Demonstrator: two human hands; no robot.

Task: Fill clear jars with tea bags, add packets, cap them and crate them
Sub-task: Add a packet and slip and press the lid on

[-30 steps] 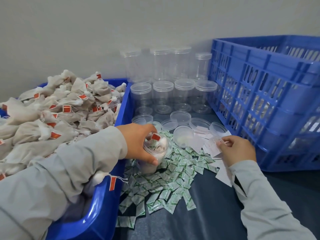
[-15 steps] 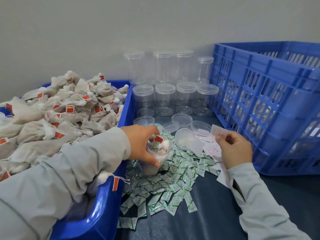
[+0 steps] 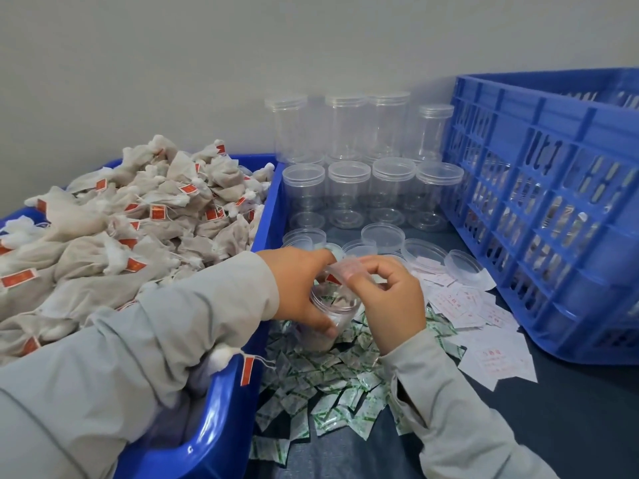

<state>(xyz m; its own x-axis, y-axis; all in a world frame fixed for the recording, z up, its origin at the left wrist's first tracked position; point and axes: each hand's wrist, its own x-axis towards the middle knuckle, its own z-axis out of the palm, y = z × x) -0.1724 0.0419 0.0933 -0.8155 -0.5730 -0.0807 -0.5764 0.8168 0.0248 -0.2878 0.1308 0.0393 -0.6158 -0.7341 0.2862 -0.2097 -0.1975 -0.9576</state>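
Gripping open jar (image 3: 328,318) w/ left hand (image 3: 297,288), fingers curled round it, on green packets (image 3: 332,385) just right of blue tub (image 3: 221,433). Pinching white-red packet (image 3: 342,269) w/ right hand (image 3: 390,305) over jar mouth.

The clear plastic jar (image 3: 328,316) is being largely covered by the left hand (image 3: 297,288) and right hand (image 3: 387,302). The blue slatted plastic crate (image 3: 553,202) is being cut off at the right edge, its contents being blurred behind the slats. The print on the white paper packets (image 3: 466,305) is being rendered too small to read.
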